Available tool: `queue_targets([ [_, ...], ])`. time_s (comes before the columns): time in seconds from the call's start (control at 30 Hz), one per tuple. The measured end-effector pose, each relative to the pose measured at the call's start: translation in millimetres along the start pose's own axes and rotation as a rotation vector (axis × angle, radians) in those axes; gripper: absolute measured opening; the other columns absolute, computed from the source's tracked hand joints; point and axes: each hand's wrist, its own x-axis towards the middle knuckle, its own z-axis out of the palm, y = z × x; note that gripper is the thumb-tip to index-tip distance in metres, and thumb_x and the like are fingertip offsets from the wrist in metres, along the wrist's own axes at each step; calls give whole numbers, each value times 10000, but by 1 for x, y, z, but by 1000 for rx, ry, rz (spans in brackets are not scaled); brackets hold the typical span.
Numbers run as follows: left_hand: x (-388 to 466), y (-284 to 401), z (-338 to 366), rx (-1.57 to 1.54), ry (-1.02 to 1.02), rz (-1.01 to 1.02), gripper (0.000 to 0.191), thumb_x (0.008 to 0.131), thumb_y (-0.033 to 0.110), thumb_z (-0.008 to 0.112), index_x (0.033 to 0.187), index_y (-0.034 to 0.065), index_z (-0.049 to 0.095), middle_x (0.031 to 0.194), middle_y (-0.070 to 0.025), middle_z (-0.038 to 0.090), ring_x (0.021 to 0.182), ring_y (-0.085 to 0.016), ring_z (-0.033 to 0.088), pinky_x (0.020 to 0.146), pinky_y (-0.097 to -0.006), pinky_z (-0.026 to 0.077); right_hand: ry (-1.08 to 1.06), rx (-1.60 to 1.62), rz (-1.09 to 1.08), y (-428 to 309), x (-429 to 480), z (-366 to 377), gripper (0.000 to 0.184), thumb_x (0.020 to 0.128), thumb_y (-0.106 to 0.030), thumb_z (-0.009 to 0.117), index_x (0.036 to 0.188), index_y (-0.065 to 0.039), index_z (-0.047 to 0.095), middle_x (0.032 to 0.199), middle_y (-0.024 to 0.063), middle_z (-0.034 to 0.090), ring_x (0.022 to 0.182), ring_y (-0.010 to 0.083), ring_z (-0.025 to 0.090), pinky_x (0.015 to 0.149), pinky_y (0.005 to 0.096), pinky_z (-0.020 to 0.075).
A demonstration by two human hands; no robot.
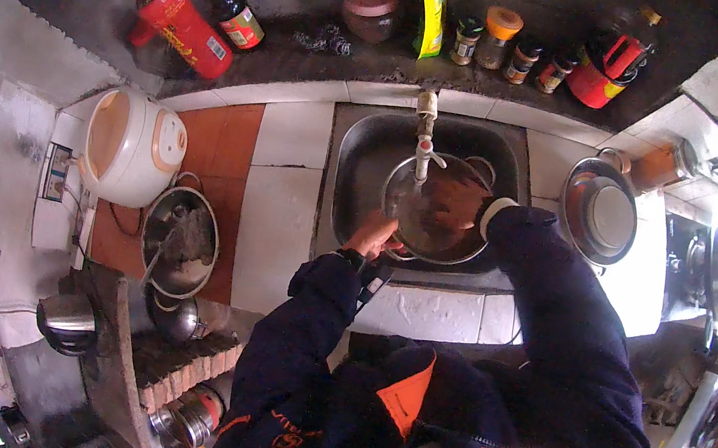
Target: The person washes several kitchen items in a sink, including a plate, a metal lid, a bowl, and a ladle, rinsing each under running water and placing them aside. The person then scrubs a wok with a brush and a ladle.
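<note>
A metal pot (393, 190) with loop handles sits in the sink basin (360, 153), under a tap (424, 146). Water appears to run from the tap into it. At the pot's near left rim, my left hand (373, 235) grips the edge close to a handle. My right hand (458, 204) reaches inside the pot from the right. It is blurred by motion, so its fingers and anything in them cannot be made out. The pot's contents look like murky water.
A white rice cooker (130, 146) and a metal pot with residue (180, 244) stand left. Stacked bowls (600, 211) lie right of the sink, before a gas stove (686, 268). Bottles and spice jars (496, 40) line the ledge behind, with a red bottle (185, 28) at left.
</note>
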Motion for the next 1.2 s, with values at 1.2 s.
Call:
queue_targets([
  [1.2,-35,40,-38,146,-138,-171,239,878,278,464,956,75,562,820,-104,635,661,-179,602,468,-219,407,290,-31,-202,51,-23,42,393,635,-251,675,951,-25,615,903,184,564,842,330,551,754,403,467],
])
